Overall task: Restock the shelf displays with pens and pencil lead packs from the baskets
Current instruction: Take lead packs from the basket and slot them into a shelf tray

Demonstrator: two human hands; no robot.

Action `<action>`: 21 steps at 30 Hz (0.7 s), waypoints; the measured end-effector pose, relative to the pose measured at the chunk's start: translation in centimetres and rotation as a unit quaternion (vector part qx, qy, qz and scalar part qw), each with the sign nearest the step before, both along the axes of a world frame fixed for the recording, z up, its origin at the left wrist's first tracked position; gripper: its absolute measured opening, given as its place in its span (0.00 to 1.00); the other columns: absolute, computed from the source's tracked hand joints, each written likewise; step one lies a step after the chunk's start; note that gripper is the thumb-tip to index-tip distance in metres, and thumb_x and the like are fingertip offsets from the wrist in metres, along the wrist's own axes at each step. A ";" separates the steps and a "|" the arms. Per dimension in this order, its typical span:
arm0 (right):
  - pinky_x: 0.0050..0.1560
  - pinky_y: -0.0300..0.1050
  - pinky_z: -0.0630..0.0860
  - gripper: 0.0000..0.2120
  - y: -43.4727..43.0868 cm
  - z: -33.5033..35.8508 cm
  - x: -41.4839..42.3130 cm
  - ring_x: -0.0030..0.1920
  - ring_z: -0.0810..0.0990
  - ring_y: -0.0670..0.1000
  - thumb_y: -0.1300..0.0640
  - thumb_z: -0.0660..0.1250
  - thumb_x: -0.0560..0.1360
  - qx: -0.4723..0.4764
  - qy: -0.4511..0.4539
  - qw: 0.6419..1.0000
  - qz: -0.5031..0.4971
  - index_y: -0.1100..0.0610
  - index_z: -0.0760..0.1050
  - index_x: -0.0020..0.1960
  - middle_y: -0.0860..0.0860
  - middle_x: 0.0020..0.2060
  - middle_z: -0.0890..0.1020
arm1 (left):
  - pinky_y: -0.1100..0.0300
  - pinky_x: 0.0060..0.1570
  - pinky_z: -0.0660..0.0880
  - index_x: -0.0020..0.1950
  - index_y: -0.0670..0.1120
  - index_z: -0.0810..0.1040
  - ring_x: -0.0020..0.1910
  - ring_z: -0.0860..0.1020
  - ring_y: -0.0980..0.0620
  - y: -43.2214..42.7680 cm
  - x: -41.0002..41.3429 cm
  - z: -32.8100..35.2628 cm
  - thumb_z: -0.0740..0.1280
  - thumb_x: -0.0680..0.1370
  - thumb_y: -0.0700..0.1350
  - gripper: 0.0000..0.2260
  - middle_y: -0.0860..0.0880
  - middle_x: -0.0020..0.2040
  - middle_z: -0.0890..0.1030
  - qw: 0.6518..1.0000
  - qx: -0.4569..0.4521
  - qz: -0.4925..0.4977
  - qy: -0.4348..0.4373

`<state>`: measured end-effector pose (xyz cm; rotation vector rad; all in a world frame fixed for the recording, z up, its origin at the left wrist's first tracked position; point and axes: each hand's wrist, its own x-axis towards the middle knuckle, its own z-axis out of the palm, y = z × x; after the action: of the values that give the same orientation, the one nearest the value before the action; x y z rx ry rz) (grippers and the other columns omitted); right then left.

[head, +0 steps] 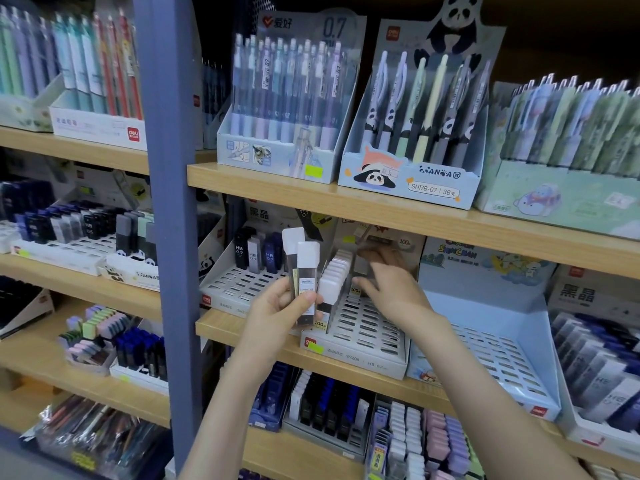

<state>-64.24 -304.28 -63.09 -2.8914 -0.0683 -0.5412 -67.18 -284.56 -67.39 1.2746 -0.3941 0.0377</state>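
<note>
Between left fingers (279, 296), 2 lead packs (307, 271)

The right hand (391, 287) is blurring at its fingertips (379, 256), so whether they are pinching anything is not showing. The left hand (277, 306) is covering the lower parts of the lead packs (307, 259). The pale green display box (571, 195) is running off the right edge, and both forearms (502, 393) are running off the bottom.

One wide-angle view from the person's head faces forward and slightly down, close to the wooden shelves (346, 199)
</note>
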 end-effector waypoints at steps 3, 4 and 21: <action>0.54 0.48 0.70 0.20 0.1 -0.1 -0.3 0.62 0.71 0.56 0.46 0.57 0.80 0.001 -0.006 1.000 -0.002 0.53 0.67 0.69 0.54 0.60 0.73 | 0.60 0.41 0.80 0.56 0.48 0.79 0.40 0.83 0.52 -0.1 -0.2 0.1 0.65 0.78 0.39 0.10 0.47 0.45 0.85 1.000 0.008 -0.009 -0.004; 0.54 0.48 0.70 0.20 0.1 0.0 -0.6 0.60 0.71 0.56 0.45 0.56 0.80 0.022 -0.011 1.000 -0.001 0.54 0.69 0.66 0.55 0.59 0.74 | 0.59 0.42 0.79 0.57 0.48 0.79 0.41 0.83 0.52 0.0 -0.3 0.2 0.65 0.78 0.39 0.10 0.47 0.45 0.85 1.000 0.015 -0.017 -0.008; 0.22 0.37 0.68 0.02 1.4 1.7 -5.5 0.25 0.72 0.47 0.66 0.62 0.78 0.623 0.005 0.759 0.192 0.62 0.70 0.49 0.52 0.28 0.78 | 0.62 0.38 0.79 0.54 0.46 0.79 0.40 0.83 0.51 -1.1 -1.0 0.4 0.63 0.79 0.39 0.07 0.48 0.44 0.85 0.999 0.044 -0.030 -0.005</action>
<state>-69.74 -302.92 -61.38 -1.4951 -0.2019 -0.2861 -68.19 -285.64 -67.02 1.3490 -0.4454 -0.0245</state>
